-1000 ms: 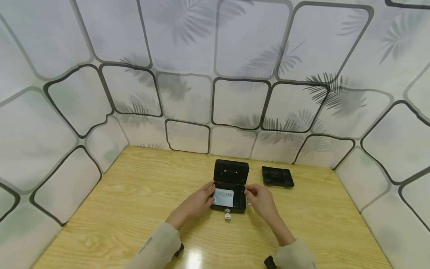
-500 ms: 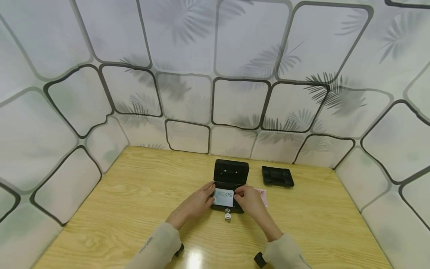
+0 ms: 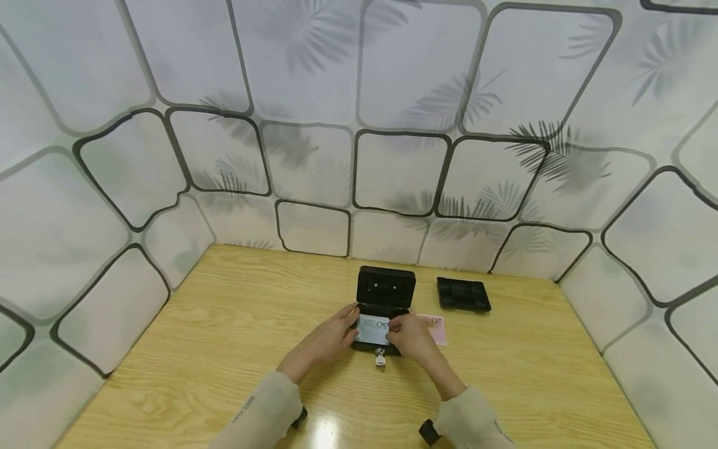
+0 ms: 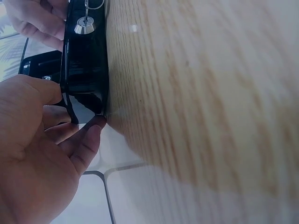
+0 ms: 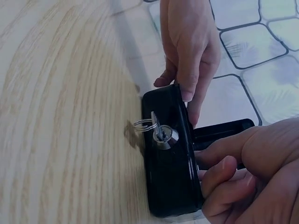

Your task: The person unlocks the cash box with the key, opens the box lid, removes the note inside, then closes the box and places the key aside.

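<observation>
A small black cash box [image 3: 386,285] stands on the table with its lid raised. Keys on a ring [image 5: 156,126] sit in its front lock. Inside lies a pale blue-green banknote [image 3: 370,328] marked 50. My left hand [image 3: 328,340] grips the left side of the box, fingers and thumb around its corner in the left wrist view. Over the right part of the box is my right hand [image 3: 417,340], its fingers bent and the tips at the note's right edge. Whether they pinch the note is hidden. A pink banknote [image 3: 440,333] marked 20 lies right of the box, partly behind the right hand.
A black compartment tray [image 3: 463,295] lies on the wooden table [image 3: 235,305], behind and to the right of the box. Patterned fabric walls [image 3: 314,231] enclose the table at the back and sides.
My right hand has moved left from the box's right edge to over its inside, at the 50 note. The pink 20 note has come into sight. The left hand stays put.
</observation>
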